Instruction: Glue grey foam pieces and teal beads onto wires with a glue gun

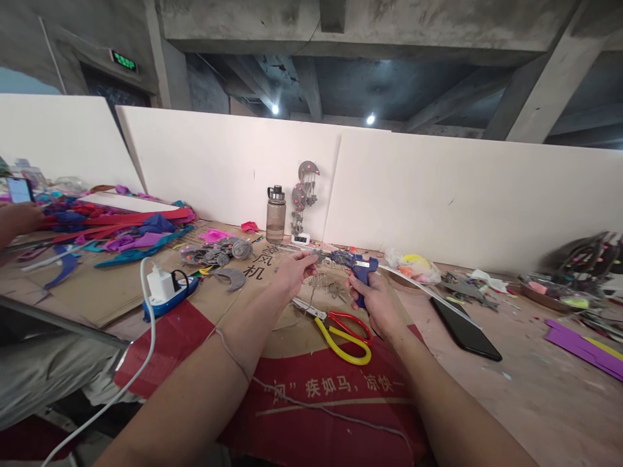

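Observation:
My right hand (372,295) is closed around a blue hot glue gun (364,269), its nozzle pointing left and a clear glue stick (428,293) trailing out of its back. Pinched in the fingers of my left hand (296,272) is a small grey felt piece (317,255), right at the nozzle; its exact shape is too small to tell. Grey yarn (316,407) hangs near my left hand and runs across the cardboard and my left forearm. Below the hands lie scissors (341,331) with one red and one yellow handle.
A water bottle (276,217), a small white clock (300,239) and a grey moon-shaped hanging ornament (305,188) stand by the white partition. Grey felt pieces (219,251) and a blue power strip (170,298) lie left, a black phone (464,327) right. Another person's hand (19,220) shows far left.

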A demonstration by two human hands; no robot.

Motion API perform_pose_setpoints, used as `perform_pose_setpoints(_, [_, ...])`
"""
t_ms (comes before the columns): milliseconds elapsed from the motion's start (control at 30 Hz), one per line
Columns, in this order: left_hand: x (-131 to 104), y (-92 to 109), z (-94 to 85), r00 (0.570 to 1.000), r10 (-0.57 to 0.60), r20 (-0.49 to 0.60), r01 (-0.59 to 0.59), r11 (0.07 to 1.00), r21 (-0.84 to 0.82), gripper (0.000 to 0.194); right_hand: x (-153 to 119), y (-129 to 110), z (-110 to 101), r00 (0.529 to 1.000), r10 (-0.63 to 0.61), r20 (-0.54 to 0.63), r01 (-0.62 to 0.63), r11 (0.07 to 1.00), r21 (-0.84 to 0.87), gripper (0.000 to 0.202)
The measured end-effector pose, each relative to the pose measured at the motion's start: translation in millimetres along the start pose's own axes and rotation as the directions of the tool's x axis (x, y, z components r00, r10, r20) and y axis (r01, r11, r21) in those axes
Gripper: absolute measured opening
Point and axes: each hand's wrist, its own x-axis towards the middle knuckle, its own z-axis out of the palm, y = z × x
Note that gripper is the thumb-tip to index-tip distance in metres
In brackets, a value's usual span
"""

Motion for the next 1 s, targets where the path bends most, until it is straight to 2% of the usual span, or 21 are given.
perform_pose_setpoints(100, [-0.5,3.2,-0.6,1.000,0.010,-0.010,-0.010,1.000,-0.022,0.027,1.2,0.7,-1.6,1.000,-0.006,-0.021,0.006,1.000,0.011,0.036])
perform_pose_setpoints(267, [0.8,2.1,-4.0,0.998,-0.049,-0.032,0.047,0.997,-0.064,0.022,1.6,-0.9,-2.6,1.000,0.004,-0.022,-0.003,1.000,0.018,0.036])
perform_pose_setpoints(400, [1.2,0.9,-5.7,0.995,-0.084,-0.047,0.080,0.993,-0.092,0.015,9.2,9.6,-11.6,0.996,0.084,-0.038,-0.086,0.994,-0.062,0.030])
perform_pose_setpoints(467, [1.1,1.6,-5.1,0.996,-0.083,-0.030,0.080,0.992,-0.094,0.012,16.2,19.3,-20.9,0.989,0.139,-0.042,-0.144,0.974,-0.176,0.028])
perform_pose_setpoints(533, [0.6,2.3,-3.5,0.997,-0.076,-0.003,0.076,0.993,-0.087,0.011,23.5,28.7,-31.9,0.980,0.157,-0.119,-0.191,0.907,-0.377,0.026])
perform_pose_setpoints(567, [0.1,2.3,-2.5,0.997,-0.074,0.015,0.075,0.994,-0.077,0.010,26.8,32.2,-37.1,0.983,0.114,-0.143,-0.172,0.841,-0.513,0.027])
perform_pose_setpoints(600, [-0.6,1.8,-1.6,0.997,-0.074,0.032,0.075,0.996,-0.057,0.010,29.4,34.7,-41.7,0.986,0.011,-0.166,-0.117,0.755,-0.645,0.029])
perform_pose_setpoints(667, [-2.8,-0.5,-0.4,0.995,-0.077,0.059,0.074,0.996,0.050,0.009,32.6,36.1,-47.4,0.964,-0.202,-0.174,-0.029,0.571,-0.821,0.031])
perform_pose_setpoints(733, [-5.6,-4.7,-0.8,0.994,-0.075,0.081,0.050,0.960,0.276,0.010,32.8,33.9,-46.9,0.941,-0.308,-0.143,0.028,0.491,-0.871,0.021])
perform_pose_setpoints(800, [-8.4,-9.8,-2.5,0.993,-0.082,0.088,0.020,0.833,0.553,0.017,30.1,30.3,-41.1,0.949,-0.300,-0.092,0.079,0.511,-0.856,0.008])
perform_pose_setpoints(867, [-10.3,-14.5,-5.0,0.988,-0.124,0.097,0.014,0.683,0.731,0.019,25.7,27.2,-32.9,0.960,-0.279,-0.033,0.128,0.539,-0.833,0.011])
perform_pose_setpoints(933, [-10.4,-18.1,-7.7,0.986,-0.127,0.107,-0.002,0.636,0.772,0.018,21.0,25.1,-25.9,0.959,-0.285,0.002,0.165,0.549,-0.820,0.014])
perform_pose_setpoints(1000, [-8.8,-20.6,-10.4,0.990,-0.072,0.121,-0.047,0.637,0.769,0.015,17.9,23.8,-22.3,0.943,-0.333,0.014,0.215,0.576,-0.789,0.013])
